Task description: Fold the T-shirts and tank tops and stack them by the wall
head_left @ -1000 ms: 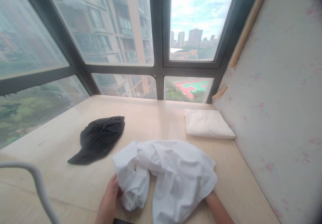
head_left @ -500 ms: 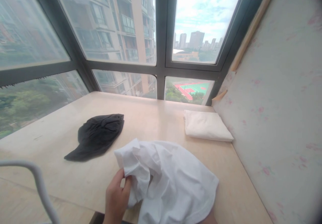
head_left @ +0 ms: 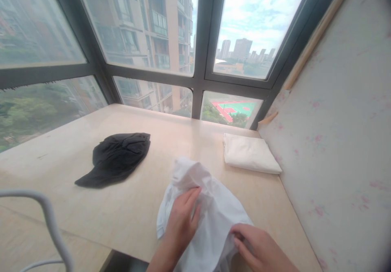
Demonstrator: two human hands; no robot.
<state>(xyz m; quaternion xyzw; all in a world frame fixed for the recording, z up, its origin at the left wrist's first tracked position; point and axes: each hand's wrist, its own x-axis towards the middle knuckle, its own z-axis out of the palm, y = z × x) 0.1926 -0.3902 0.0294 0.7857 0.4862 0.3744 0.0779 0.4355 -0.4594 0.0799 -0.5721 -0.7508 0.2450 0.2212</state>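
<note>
A crumpled white garment (head_left: 210,219) lies bunched at the near edge of the pale wooden table (head_left: 128,206). My left hand (head_left: 181,219) rests on its left side with fingers closed into the cloth. My right hand (head_left: 259,249) grips the lower right part of the same garment. Farther left on the table lies a crumpled black garment (head_left: 117,158), untouched. A neatly folded white cloth (head_left: 249,153) sits at the far right by the wall.
Large windows with dark frames (head_left: 198,80) run along the table's far side. A pale wall with faint pink flecks (head_left: 342,141) bounds the right. A curved white tube, perhaps a chair back (head_left: 49,219), stands at the lower left.
The white garment has been gathered into a tighter bunch. My left hand moved right onto it, and my right hand came out from under the cloth and grips it.
</note>
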